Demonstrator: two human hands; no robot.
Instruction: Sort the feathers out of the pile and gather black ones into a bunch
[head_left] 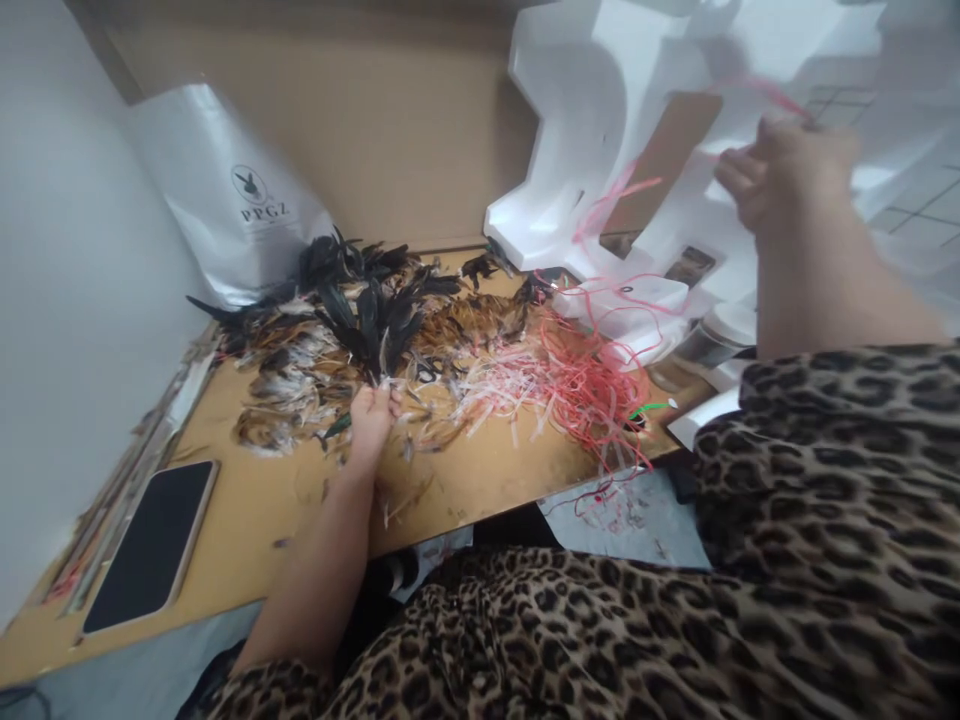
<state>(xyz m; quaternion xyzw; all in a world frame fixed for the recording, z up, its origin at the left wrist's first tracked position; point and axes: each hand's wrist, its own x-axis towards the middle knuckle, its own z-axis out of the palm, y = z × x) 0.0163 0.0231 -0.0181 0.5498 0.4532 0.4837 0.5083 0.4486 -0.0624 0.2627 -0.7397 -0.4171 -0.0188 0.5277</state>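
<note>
My left hand (373,412) is closed around the lower ends of a bunch of dark feathers (371,325), which fan upward from the fingers. It is low over the table, in front of more feathers. Raised at the upper right, my right hand (795,175) is closed on a thin pink strip (780,97); hand and strip are smeared by motion. A tangled heap of pink and red strips (592,385) lies on the table between the hands. Brown and white feathers (289,380) spread out left of my left hand.
A phone (154,545) lies at the table's (442,500) left side, beside some long thin sticks (142,430). A silvery bag (225,200) stands at the back left. White moulded packaging (577,110) rises at the back right, with pink strips hanging over it.
</note>
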